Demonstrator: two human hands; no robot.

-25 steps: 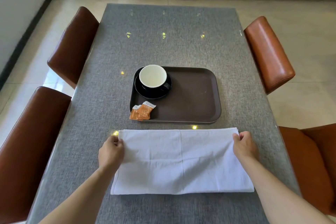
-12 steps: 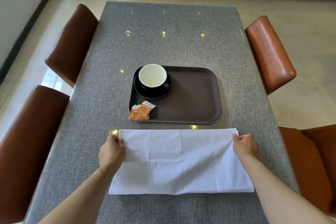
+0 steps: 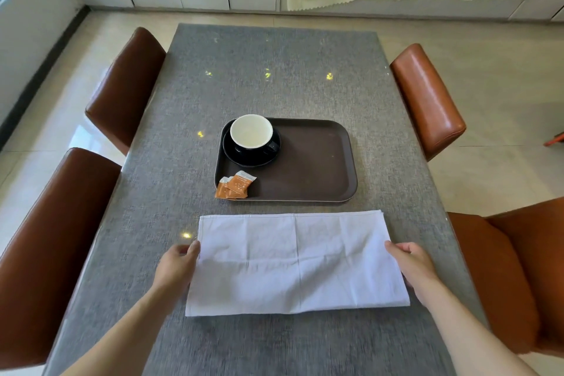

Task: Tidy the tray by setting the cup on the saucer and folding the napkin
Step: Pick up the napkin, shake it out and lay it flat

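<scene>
White cloth napkin (image 3: 297, 262), folded to a wide rectangle, lies flat on the grey table (image 3: 274, 76) at lower centre, just below the brown plastic tray (image 3: 317, 168). We judge it light, limp and slide-prone: pinch corners or short edges. Left hand (image 3: 177, 265) and right hand (image 3: 412, 265) touch those edges; whether the fingers grip, we cannot tell. Black cup (image 3: 251, 137) sits on its black saucer (image 3: 244, 159). Orange sachets (image 3: 235, 186): print unreadable.

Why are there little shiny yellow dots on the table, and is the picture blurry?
Head view: the dots are lights reflected in the glossy table; the bottom edge and forearms look smeared; the napkin and cup stay fairly sharp; the wide lens bends the table's sides.
</scene>
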